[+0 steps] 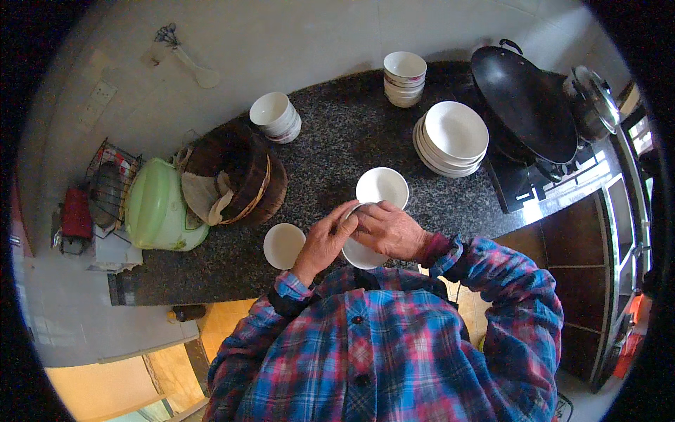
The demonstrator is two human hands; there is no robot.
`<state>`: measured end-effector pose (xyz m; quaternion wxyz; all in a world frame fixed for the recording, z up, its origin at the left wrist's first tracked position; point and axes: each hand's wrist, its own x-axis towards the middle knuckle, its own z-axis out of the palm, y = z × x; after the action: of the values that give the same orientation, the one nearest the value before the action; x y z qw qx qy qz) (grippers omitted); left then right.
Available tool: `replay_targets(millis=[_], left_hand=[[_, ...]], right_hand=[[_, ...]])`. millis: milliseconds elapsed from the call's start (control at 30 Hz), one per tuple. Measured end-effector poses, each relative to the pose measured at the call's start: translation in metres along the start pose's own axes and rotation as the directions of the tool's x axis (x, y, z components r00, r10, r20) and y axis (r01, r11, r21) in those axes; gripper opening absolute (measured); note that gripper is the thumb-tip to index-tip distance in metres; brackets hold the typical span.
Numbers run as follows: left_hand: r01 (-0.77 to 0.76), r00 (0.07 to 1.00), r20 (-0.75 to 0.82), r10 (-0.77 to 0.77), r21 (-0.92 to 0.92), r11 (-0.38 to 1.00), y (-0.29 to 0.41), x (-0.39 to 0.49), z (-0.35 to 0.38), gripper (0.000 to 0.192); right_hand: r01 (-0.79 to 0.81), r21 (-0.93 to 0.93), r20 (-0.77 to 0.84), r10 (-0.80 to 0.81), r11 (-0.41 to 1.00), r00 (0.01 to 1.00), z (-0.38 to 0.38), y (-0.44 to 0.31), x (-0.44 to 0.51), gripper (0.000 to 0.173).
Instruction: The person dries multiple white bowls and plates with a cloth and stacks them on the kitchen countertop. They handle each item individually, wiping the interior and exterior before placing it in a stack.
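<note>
Close to my body, a white bowl (364,257) is at the counter's front edge, largely covered by my hands. My left hand (328,238) grips its far left rim, with the thumb over the inside. Across the bowl's far right side lies my right hand (389,230), fingers bent at the rim and touching the left thumb. Whether something small is between the fingers is hidden. Just beyond, another white bowl (383,185) stands upright, apparently vacant inside. A third white bowl (284,246) sits left of my left hand.
Farther back on the granite counter (337,142) are two bowl stacks (275,117) (404,79) and a stack of white plates or shallow bowls (452,138). A black wok (522,105) rests on the stove at right. Left stand a wooden bucket (263,184) and a green plastic container (158,205).
</note>
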<state>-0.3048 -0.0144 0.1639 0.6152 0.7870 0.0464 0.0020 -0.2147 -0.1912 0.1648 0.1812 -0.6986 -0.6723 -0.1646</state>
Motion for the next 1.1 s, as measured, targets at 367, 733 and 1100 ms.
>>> replay_targets(millis=[367, 733, 1100], left_hand=[[-0.206, 0.933, -0.244, 0.264, 0.238, 0.949, 0.016, -0.002, 0.003, 0.041], [-0.340, 0.772, -0.180, 0.610, 0.693, 0.635, 0.033, -0.013, -0.008, 0.067], [-0.639, 0.530, 0.235, 0.815, 0.743, 0.201, 0.013, -0.027, -0.016, 0.063]], right_hand=[[-0.527, 0.850, 0.469, 0.445, 0.009, 0.763, -0.006, -0.018, 0.013, 0.041], [0.156, 0.602, 0.532, 0.539, -0.783, 0.653, -0.021, -0.017, 0.014, 0.040], [0.357, 0.303, 0.660, 0.464, -0.884, 0.590, -0.021, -0.018, 0.012, 0.053]])
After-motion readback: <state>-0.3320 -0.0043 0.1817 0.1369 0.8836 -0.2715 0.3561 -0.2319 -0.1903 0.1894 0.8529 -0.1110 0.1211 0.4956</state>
